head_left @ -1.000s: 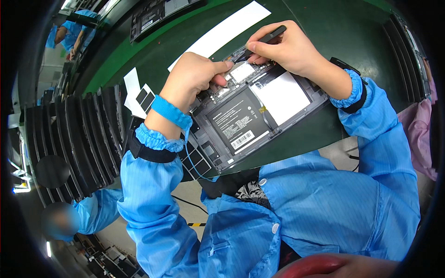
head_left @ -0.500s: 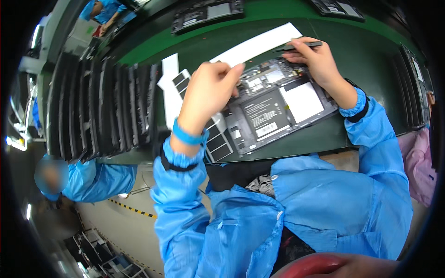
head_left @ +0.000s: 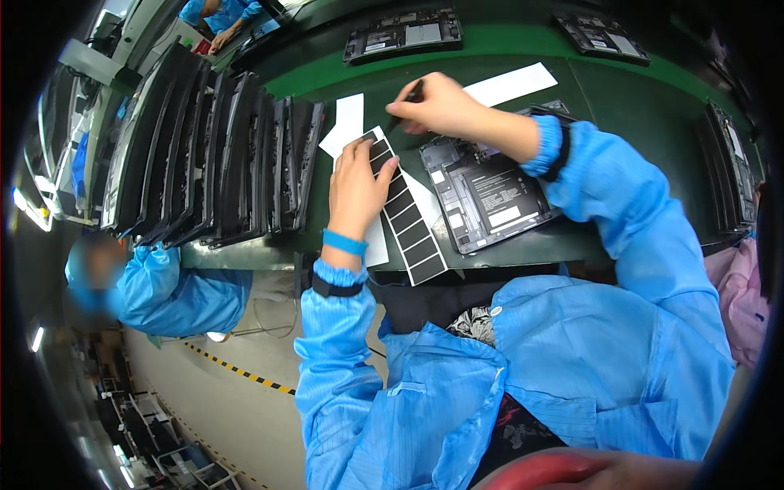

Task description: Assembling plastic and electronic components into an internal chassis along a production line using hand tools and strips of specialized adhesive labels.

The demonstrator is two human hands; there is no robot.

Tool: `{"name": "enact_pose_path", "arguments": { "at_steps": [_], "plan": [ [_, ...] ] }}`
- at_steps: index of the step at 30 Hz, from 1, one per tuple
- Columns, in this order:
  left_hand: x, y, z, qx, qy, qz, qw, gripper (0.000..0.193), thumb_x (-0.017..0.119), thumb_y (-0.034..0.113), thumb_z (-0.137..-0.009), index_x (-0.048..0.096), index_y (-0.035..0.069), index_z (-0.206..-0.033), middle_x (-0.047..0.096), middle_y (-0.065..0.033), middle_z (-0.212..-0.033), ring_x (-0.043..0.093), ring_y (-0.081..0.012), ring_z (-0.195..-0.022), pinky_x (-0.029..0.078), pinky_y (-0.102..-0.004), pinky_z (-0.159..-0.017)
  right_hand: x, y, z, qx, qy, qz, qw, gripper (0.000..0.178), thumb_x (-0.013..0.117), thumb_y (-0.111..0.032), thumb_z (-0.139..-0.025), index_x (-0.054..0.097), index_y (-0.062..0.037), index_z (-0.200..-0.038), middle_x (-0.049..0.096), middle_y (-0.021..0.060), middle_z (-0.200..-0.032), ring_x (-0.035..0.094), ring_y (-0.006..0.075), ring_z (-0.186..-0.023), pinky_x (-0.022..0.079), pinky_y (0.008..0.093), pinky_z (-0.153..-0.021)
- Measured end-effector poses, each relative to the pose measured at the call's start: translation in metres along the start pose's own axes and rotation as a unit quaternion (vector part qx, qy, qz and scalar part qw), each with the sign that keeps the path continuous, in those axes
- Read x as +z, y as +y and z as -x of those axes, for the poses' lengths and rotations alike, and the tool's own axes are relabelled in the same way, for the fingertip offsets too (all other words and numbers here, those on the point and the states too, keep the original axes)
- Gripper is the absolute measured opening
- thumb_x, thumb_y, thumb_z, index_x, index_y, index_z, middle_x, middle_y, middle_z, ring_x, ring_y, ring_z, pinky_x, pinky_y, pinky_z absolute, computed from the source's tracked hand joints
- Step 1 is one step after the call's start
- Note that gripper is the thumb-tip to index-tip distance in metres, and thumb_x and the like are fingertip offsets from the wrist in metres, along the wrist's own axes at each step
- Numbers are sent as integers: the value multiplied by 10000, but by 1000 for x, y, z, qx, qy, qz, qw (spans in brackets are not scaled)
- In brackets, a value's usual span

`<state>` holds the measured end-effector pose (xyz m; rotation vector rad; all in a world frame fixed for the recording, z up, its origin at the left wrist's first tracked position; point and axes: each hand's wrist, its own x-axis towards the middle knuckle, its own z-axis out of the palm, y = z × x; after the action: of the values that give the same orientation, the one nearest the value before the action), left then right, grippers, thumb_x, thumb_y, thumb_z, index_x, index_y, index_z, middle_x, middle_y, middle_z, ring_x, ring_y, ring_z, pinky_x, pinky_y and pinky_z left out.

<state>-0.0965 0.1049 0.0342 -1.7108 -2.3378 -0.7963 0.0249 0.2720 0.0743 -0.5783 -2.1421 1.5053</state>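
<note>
A white sheet with a row of black rectangular stickers (head_left: 414,231) lies slanted left of the open laptop base (head_left: 490,196). My left hand (head_left: 357,186) grips its far end, with the fingers over the top and the thumb by the right edge. In my right hand (head_left: 447,106) is a pair of black tweezers (head_left: 394,122), closed in the fingers. Their tip points down just beyond the sheet's far end. My right forearm crosses over the laptop base and hides its upper part. A dark battery shows in the base.
A row of dark laptop bases (head_left: 220,155) stands on edge at the left. White paper strips (head_left: 349,118) lie beside and behind the sheet. More laptop bases (head_left: 404,37) rest at the back, others (head_left: 729,163) at the far right. Co-workers (head_left: 175,278) in blue are at the left.
My right hand has moved left with the tweezers, from the laptop base to the sticker sheet. My left hand has left the base and now holds the sheet. The head view has shifted.
</note>
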Motion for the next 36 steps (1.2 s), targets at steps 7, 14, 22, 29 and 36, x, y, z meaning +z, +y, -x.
{"name": "enact_pose_path", "arguments": {
  "at_steps": [7, 14, 22, 29, 36],
  "plan": [
    [13, -21, -8, -32, -66, -18, 997, 794, 709, 511, -746, 512, -23, -1299, 482, -185, -1344, 441, -341, -1260, 385, -418, -1024, 32, 31, -39, -40, 64, 96, 993, 249, 628, -241, -805, 706, -12, -742, 676, 129, -652, 682, 281, -653, 531, 367, -696],
    [6, -19, -17, -34, -110, -54, 992, 843, 715, 571, -707, 534, -12, -1288, 470, -161, -1363, 424, -324, -1278, 403, -419, -1012, 35, 33, -39, -32, 80, 137, 987, 281, 637, -251, -798, 697, 20, -760, 678, 161, -687, 679, 333, -712, 534, 381, -728],
    [0, -16, -21, -49, -137, -38, 989, 883, 734, 544, -709, 491, -42, -1324, 439, -186, -1398, 392, -351, -1298, 375, -415, -1047, 34, 29, -39, -31, 87, 118, 989, 257, 650, -223, -818, 700, 27, -787, 684, 133, -670, 683, 242, -643, 538, 330, -664],
    [6, -18, -21, -35, -91, -57, 994, 661, 599, 486, -862, 522, -1, -1302, 477, -174, -1375, 420, -334, -1288, 392, -416, -1030, 33, 21, -34, -48, 55, 85, 994, 194, 662, -135, -811, 700, 50, -854, 703, 133, -719, 700, 171, -639, 548, 269, -639],
    [34, -11, -13, -13, 0, -203, 979, 512, 520, 445, -920, 575, 55, -1248, 552, -91, -1311, 439, -303, -1276, 401, -488, -951, 29, 19, -29, -123, 85, 11, 989, 199, 657, -107, -822, 685, 77, -892, 707, 140, -754, 706, 163, -691, 545, 254, -625]
  ]
}}
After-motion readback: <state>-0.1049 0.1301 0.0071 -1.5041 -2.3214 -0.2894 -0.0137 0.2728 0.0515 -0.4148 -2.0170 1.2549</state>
